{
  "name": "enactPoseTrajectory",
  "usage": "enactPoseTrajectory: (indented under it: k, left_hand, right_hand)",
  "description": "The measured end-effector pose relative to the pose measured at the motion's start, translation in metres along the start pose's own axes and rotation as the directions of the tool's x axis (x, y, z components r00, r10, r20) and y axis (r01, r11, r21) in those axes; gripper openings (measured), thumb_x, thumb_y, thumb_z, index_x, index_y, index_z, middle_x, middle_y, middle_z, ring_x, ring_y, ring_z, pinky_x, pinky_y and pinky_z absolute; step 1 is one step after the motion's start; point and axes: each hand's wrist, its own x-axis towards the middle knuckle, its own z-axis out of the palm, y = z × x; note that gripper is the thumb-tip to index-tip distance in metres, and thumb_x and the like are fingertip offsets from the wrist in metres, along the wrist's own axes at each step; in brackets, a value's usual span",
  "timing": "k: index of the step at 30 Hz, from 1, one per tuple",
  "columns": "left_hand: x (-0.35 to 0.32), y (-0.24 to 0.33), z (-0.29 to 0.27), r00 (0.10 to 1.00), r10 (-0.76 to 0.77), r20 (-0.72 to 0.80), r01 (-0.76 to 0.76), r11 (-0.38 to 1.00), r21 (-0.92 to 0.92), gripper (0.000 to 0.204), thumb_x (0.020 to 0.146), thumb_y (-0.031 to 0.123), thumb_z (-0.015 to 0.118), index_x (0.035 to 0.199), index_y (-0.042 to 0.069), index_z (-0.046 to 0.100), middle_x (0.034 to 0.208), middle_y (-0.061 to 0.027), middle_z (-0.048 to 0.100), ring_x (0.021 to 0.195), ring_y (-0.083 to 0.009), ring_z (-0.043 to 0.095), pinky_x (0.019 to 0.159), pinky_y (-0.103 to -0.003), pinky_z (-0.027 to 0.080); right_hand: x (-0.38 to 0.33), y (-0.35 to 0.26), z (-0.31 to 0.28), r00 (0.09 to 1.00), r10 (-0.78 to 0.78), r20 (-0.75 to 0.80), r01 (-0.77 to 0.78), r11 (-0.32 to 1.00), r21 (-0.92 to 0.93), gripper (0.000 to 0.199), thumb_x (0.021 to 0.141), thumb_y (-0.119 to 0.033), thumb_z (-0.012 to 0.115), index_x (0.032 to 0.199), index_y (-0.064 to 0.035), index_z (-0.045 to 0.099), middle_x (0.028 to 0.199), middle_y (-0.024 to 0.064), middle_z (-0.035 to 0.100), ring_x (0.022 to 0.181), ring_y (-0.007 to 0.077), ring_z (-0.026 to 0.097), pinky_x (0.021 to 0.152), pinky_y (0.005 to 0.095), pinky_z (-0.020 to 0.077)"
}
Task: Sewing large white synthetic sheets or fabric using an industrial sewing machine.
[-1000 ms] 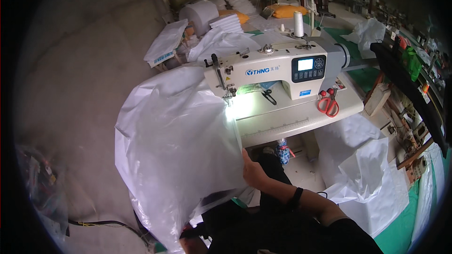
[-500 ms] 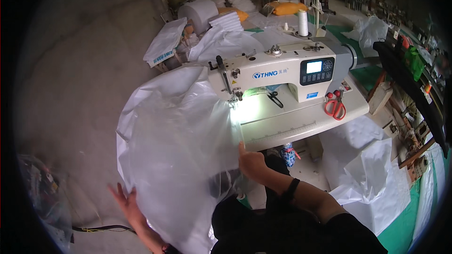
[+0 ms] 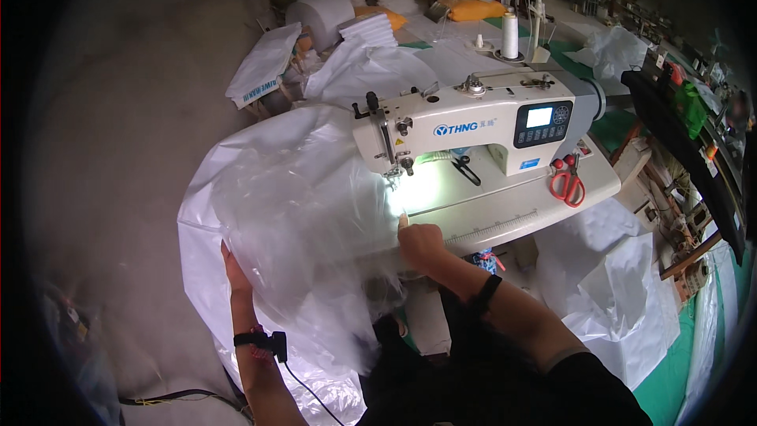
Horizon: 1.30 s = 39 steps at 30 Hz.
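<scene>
A large white woven sack with a clear plastic film over it hangs off the left side of a white sewing machine. Its right edge runs under the lit needle area. My right hand grips the film's edge just in front of the needle, index finger stretched toward it, the other fingers curled. At the sack's left part, my left hand reaches in against the film. A finger shows there, while the rest of its fingers are hidden.
Red-handled scissors and small black thread snips lie on the machine bed. A thread cone stands behind. White sacks are heaped at the right. A dark cable crosses the floor at lower left.
My left hand, spread beside the sack before, has moved up and in against the film. The right hand has moved up closer to the needle with the film's edge. The film has shifted.
</scene>
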Motion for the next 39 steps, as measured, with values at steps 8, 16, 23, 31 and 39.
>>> enactPoseTrajectory:
  k: [8,16,23,31,39]
  left_hand:
    - [0.033,0.0,0.004,0.996,-0.075,0.056,0.047,0.918,0.394,0.048,0.094,0.023,0.053,0.138,0.007,0.046,0.136,-0.0172,0.05,0.117,-0.0324,0.055,0.098,-0.039,0.047]
    - [0.001,0.142,0.021,0.97,0.107,-0.219,0.132,0.523,0.842,0.055,0.089,0.034,0.062,0.134,0.004,0.052,0.139,-0.0259,0.046,0.118,-0.0428,0.053,0.099,-0.044,0.046]
    - [-0.125,0.173,0.143,0.985,-0.06,0.164,-0.129,0.38,0.916,0.082,0.077,0.068,0.061,0.124,0.0,0.06,0.153,-0.0253,0.024,0.129,-0.0519,0.036,0.104,-0.065,0.026]
    - [-0.037,0.171,0.004,0.936,-0.295,0.192,0.291,0.955,0.048,0.006,0.089,0.005,0.06,0.086,0.006,0.065,0.077,-0.0017,0.066,0.068,-0.0174,0.069,0.051,-0.029,0.053]
    - [0.059,0.094,-0.226,0.859,0.3,-0.415,0.381,0.169,0.909,0.036,0.083,0.02,0.06,0.113,0.001,0.061,0.098,-0.0232,0.066,0.079,-0.037,0.064,0.07,-0.043,0.051]
  right_hand:
    - [0.042,0.007,0.0,0.998,-0.044,0.041,0.046,0.998,-0.049,0.038,0.083,-0.011,0.055,0.116,0.0087,0.058,0.074,0.0104,0.07,0.069,0.0266,0.07,0.058,0.0385,0.0522]
    - [0.056,0.012,0.007,1.0,-0.019,0.023,0.02,0.999,-0.049,0.029,0.086,-0.012,0.053,0.11,0.0025,0.062,0.081,0.0113,0.071,0.074,0.0279,0.07,0.059,0.0397,0.0525]
    - [0.059,0.009,0.006,0.999,-0.021,0.026,0.024,0.993,-0.119,0.027,0.087,-0.011,0.056,0.11,0.0004,0.064,0.082,0.0086,0.072,0.074,0.0255,0.071,0.056,0.0366,0.0527]
    - [0.054,0.011,0.009,0.999,-0.045,-0.023,0.042,0.993,-0.106,0.032,0.088,-0.01,0.054,0.117,0.002,0.06,0.078,0.0076,0.071,0.07,0.0238,0.07,0.055,0.0364,0.0517]
    - [0.056,0.018,0.022,0.992,-0.065,-0.108,0.055,0.994,-0.092,0.038,0.086,-0.009,0.053,0.121,0.0057,0.055,0.074,0.0071,0.07,0.067,0.0237,0.07,0.053,0.0364,0.0514]
